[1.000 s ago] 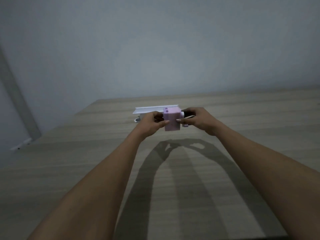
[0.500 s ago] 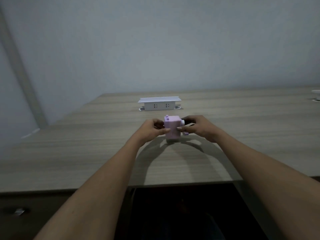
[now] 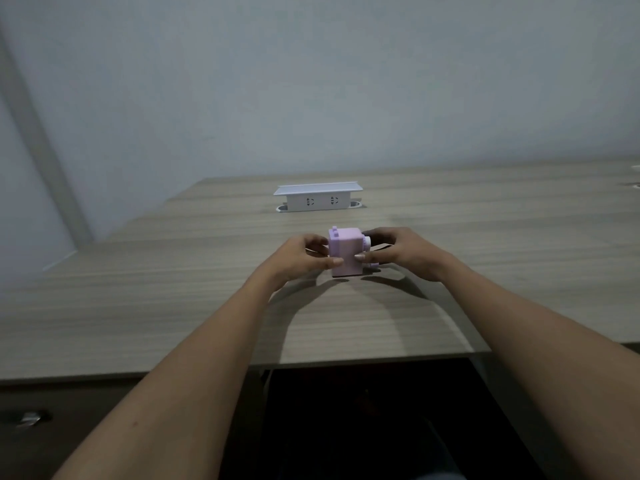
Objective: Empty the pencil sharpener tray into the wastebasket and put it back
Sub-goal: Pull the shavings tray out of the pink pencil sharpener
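A small pink pencil sharpener (image 3: 346, 252) stands upright on the wooden desk (image 3: 207, 306), between both my hands. My left hand (image 3: 301, 258) grips its left side, thumb on the front face. My right hand (image 3: 401, 252) holds the right side, where a white crank hub and dark handle stick out. The tray is not visible as a separate part. No wastebasket is in view.
A white pop-up socket box (image 3: 317, 197) stands on the desk behind the sharpener. The desk's front edge runs below my forearms, with a dark opening (image 3: 363, 420) under it. A drawer with a metal handle (image 3: 31, 418) is at lower left. The wall is close behind.
The view has pulled back and tilted down, so the desk's front edge and the dark space below now show. The sharpener and both hands came nearer to me, away from the socket box.
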Demonstrator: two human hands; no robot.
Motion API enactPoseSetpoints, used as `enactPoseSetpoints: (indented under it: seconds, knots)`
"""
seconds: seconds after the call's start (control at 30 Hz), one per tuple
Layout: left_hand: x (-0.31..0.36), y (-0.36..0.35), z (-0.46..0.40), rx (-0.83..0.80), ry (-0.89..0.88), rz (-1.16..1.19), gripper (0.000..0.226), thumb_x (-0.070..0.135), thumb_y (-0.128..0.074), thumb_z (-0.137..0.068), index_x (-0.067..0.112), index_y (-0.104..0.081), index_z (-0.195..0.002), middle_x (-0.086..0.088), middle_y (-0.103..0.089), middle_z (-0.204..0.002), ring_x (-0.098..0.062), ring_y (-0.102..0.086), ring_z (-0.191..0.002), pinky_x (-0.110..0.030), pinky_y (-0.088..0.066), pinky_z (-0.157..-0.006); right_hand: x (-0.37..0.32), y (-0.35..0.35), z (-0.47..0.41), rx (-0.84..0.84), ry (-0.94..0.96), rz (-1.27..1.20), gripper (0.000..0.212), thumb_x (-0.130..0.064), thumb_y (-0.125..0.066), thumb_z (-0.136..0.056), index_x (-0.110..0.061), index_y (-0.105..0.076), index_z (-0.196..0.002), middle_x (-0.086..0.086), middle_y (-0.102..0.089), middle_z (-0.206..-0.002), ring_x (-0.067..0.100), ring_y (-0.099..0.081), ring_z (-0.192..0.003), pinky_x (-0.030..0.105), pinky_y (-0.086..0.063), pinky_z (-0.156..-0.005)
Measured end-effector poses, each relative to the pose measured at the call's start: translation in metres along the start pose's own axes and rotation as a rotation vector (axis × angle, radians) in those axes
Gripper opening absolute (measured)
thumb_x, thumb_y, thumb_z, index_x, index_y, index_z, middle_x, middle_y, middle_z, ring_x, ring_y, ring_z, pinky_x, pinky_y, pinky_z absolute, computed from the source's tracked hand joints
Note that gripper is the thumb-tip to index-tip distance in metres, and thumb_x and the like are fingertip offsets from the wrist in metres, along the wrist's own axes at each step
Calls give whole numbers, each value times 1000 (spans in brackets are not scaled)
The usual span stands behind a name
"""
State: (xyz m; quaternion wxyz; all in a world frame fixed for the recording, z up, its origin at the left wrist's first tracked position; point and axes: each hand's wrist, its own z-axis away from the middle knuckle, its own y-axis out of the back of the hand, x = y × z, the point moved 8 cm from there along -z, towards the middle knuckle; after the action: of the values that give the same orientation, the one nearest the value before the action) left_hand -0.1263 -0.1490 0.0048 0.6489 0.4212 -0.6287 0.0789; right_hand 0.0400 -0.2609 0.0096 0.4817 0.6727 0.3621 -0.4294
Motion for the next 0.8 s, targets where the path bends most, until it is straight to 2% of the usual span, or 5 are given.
enactPoseSetpoints:
  seconds: [0.13,0.27,0.47,0.7,0.8]
  knots:
    - [3,-8,-1,-57,5,-2,60,10,-88,-74,7,-65,-129,-12,-75,-119,-27,-70,-112,-38,-56,-100,-1,-3,-3,-14,6,-2,54,-1,-82,-79,-7,-68,-131,14,-75,-118,18,-71,-94,23,-57,-73]
    - [5,-12,3,-56,-9,20,56,-3,-81,-78,-1,-61,-130,-15,-73,-120,-25,-70,-105,-15,-58,-80,6,-4,-3,-4,10,-14,48,-5,-83,-80,-6,-70,-126,16,-76,-115,20,-73,-91,27,-59,-76]
    - [-2,-10,4,-40,-10,79,55,-1,-83,-76,1,-65,-127,-15,-75,-116,-20,-73,-99,-23,-60,-83,11,-4,-3,-9,10,-18,46,-11,-84,-81,-9,-70,-125,9,-77,-116,27,-73,-109,38,-58,-97]
    - [-6,-8,7,-33,7,132,57,-2,-84,-74,1,-65,-128,-17,-75,-117,-29,-72,-110,-39,-57,-98,9,-5,-5,-29,7,7,45,-8,-83,-81,-7,-70,-124,14,-77,-114,20,-75,-95,44,-56,-96]
    - [-9,-5,8,-32,13,133,62,-3,-84,-74,-1,-62,-132,-17,-74,-120,-29,-71,-113,-38,-56,-100,9,-6,-5,-34,10,22,46,-10,-82,-82,-8,-70,-126,12,-77,-114,18,-74,-94,43,-56,-95]
